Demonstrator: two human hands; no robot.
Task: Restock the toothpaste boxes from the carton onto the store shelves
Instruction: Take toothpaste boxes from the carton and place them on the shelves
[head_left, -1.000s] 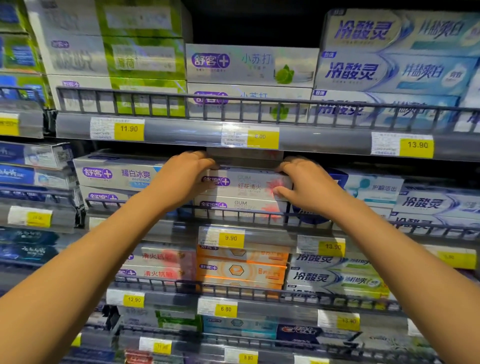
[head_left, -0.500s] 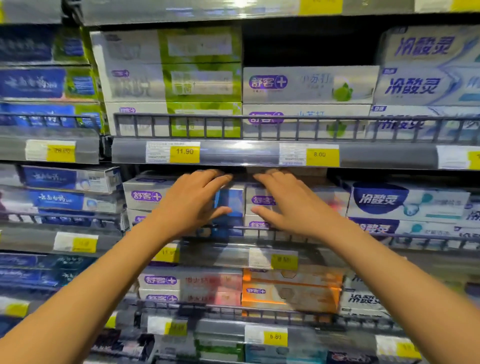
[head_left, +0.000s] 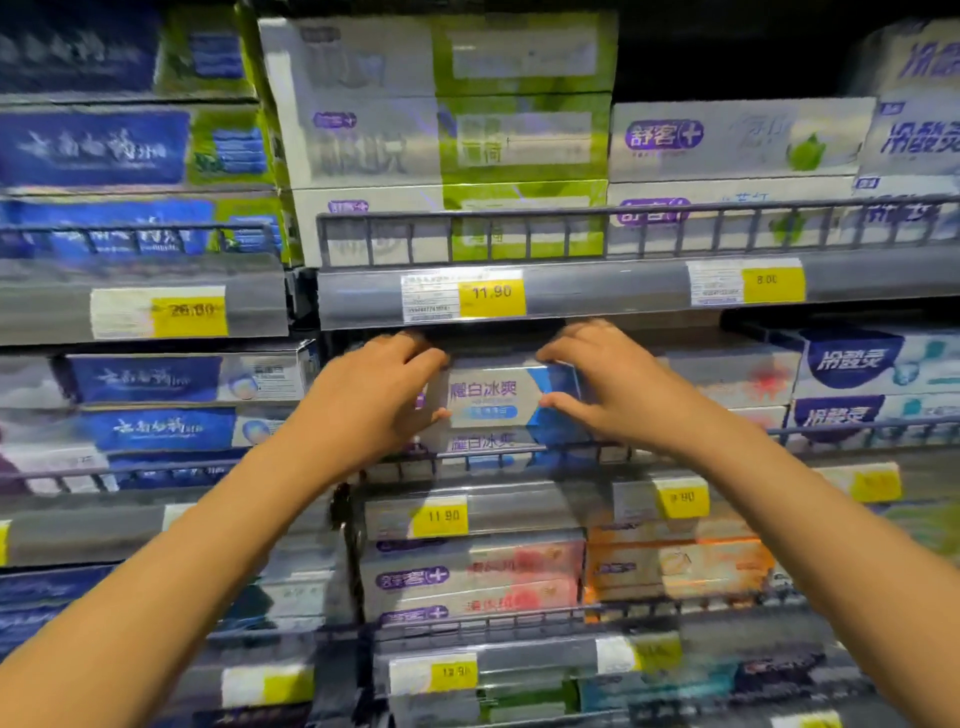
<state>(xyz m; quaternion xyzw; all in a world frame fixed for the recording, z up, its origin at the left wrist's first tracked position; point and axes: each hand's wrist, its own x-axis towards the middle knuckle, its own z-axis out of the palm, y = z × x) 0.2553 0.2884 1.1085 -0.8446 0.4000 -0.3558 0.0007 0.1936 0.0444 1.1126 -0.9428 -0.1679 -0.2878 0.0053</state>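
The box (head_left: 491, 395), white and blue, sits on the middle shelf, held at both ends. The left hand (head_left: 374, 400) grips its left end and the right hand (head_left: 608, 384) its right end; on each, the fingers curl over the top edge and the thumb presses the front face, so both grips are narrow and closed on the box.

Directly under the grip lies a lower box (head_left: 483, 442) of the same print, with the box resting on it. Just below that runs the wire rail (head_left: 550, 457). Close above the knuckles is the price strip (head_left: 597, 291) with an 11.90 tag (head_left: 491, 293).

Right of the grip stand red-marked boxes (head_left: 737, 374), and left of it dark blue boxes (head_left: 156, 379). Green boxes (head_left: 519, 135) fill the shelf above, and orange boxes (head_left: 675, 566) sit below and to the right. The whole view is blurred.
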